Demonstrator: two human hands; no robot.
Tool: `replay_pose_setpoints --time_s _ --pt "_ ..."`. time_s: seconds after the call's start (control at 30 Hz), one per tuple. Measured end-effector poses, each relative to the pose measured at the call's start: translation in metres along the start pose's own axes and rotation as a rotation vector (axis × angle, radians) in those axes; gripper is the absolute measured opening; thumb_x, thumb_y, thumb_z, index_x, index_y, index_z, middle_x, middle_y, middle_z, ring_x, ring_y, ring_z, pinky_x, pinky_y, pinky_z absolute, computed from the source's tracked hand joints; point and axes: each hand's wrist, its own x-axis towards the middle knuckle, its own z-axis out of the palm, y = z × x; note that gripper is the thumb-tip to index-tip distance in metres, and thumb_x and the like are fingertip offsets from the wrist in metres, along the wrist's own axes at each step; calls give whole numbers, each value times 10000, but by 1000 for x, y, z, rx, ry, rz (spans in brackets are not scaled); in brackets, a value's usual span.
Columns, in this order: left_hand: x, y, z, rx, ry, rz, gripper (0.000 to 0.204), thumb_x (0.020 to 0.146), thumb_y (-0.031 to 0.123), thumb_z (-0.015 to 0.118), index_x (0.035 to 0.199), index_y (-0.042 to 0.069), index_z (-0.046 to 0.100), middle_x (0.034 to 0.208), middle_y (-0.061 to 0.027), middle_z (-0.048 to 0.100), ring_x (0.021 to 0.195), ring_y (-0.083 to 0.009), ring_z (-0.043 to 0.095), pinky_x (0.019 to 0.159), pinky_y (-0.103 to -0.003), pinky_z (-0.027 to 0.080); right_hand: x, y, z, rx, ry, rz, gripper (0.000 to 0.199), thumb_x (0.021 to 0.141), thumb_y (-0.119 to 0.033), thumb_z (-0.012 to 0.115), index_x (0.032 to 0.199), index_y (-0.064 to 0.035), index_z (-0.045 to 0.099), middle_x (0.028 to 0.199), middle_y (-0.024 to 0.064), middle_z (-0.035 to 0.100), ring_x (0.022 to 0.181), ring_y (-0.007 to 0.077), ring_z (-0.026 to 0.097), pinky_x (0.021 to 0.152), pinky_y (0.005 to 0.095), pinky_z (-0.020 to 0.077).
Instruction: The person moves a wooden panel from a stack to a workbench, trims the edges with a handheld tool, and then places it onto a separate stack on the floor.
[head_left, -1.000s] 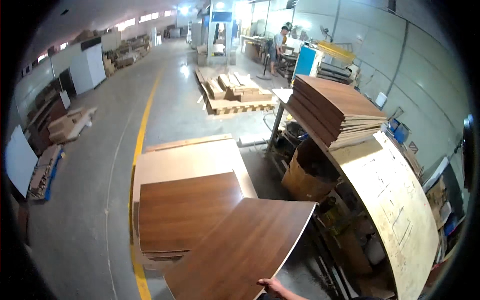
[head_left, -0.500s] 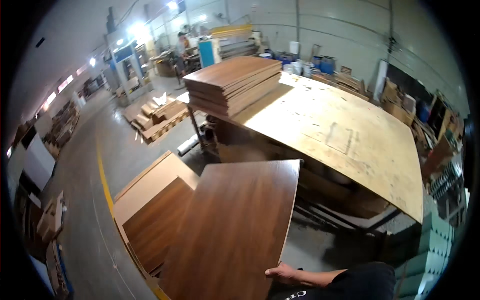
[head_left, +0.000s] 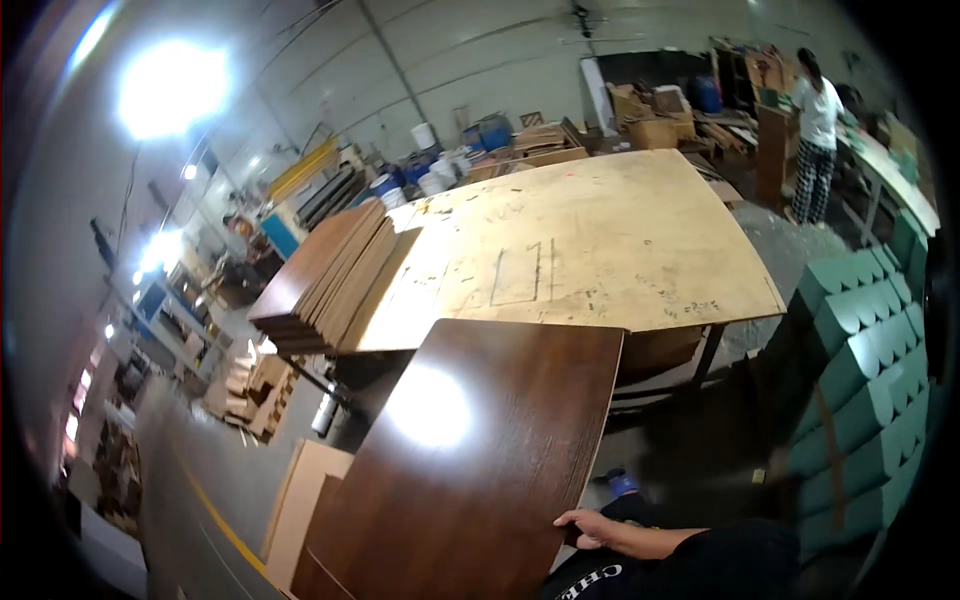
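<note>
Green cartons (head_left: 860, 330) are seen stacked in rows at the right edge (their flaps angled upward); brown cardboard boxes (head_left: 655, 120) are piled beyond the far table end, against the wall.

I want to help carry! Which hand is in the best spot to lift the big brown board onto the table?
Probably the right hand: it already grips the near edge of the brown board, which points toward the table. The left hand is out of view.
</note>
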Motion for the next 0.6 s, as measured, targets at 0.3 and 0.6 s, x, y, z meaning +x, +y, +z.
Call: replay_pose_setpoints --time_s 0.3,0.6 --pt "59 97 138 54 -100 95 186 916 212 504 944 59 605 893 -58 621 733 -186 585 616 -317 460 37 -177 -37 224 110 -46 229 809 -12 507 1020 54 567 1009 171 620 988 289 590 952 415 438" --pt "88 142 216 26 -114 236 170 921 189 495 910 56 601 862 -58 616 686 -185 585 568 -323 460 109 -392 -42 427 95 -441 375 808 -232 445 1069 12 559 1098 194 591 1033 357 548 953 484 409"
